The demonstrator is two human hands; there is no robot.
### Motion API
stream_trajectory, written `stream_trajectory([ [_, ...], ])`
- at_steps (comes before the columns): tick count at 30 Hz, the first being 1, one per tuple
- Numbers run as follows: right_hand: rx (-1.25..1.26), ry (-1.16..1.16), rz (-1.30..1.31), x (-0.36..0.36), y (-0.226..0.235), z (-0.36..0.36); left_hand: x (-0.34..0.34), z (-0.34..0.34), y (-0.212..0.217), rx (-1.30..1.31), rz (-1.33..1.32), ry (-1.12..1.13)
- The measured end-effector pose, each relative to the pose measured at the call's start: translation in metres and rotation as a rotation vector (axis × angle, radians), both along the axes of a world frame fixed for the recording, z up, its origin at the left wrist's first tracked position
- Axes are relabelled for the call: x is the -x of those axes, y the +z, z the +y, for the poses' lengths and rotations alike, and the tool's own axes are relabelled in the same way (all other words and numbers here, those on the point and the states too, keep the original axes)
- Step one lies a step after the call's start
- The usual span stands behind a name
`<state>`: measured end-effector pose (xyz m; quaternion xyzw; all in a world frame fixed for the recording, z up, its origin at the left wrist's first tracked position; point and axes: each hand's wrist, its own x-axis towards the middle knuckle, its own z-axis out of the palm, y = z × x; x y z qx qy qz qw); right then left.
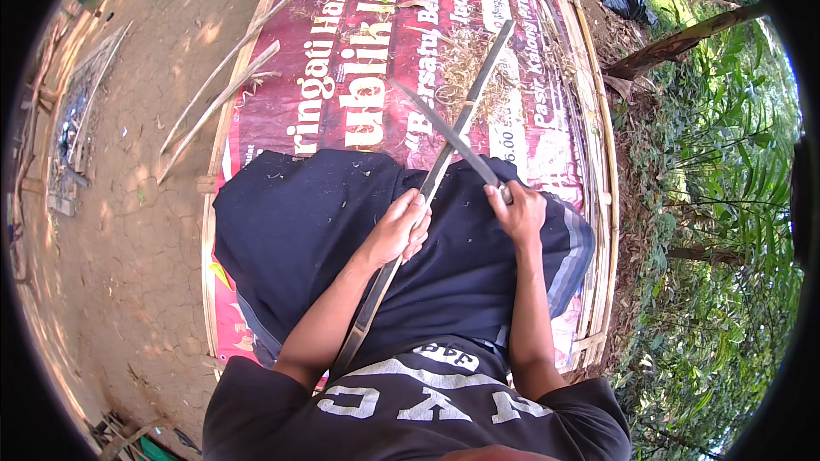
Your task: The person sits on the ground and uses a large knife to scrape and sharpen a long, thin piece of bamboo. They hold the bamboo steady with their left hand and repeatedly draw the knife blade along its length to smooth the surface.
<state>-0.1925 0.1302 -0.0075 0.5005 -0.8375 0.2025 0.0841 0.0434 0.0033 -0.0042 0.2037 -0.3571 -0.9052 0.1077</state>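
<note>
The left hand (397, 230) clasps the bamboo strip (444, 158) mid-frame; the right hand (517, 209) clenches the knife (448, 138). Best to shave away from the fingers.

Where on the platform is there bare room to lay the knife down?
Bare banner lies left of the shavings pile, and beyond the dark cloth. The lap is crowded: left hand on the bamboo strip, right hand gripping the knife.

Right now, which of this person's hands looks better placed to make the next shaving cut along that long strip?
Probably the right hand: it grips the knife, whose blade crosses the bamboo strip. The left hand only holds the strip.
</note>
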Motion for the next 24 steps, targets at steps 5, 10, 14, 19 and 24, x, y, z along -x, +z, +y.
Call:
stream_trajectory([
  [5, 0.135, 0.438, -0.056, -0.043, -0.008, 0.0, -0.006, 0.006, 0.0, -0.109, -0.034, -0.026],
  [10, 0.142, 0.141, -0.201, -0.007, -0.02, -0.013, -0.013, 0.01, 0.013, -0.074, 0.015, 0.005],
  [14, 0.075, -0.001, -0.271, 0.006, 0.0, -0.013, 0.0, 0.014, 0.02, 0.086, -0.055, 0.075],
  [19, 0.231, 0.319, -0.124, -0.027, 0.0, -0.001, -0.001, 0.021, 0.026, 0.047, -0.085, 0.131],
  [24, 0.337, 0.459, -0.169, -0.036, 0.0, 0.001, -0.008, 0.028, 0.033, 0.023, -0.01, 0.069],
])
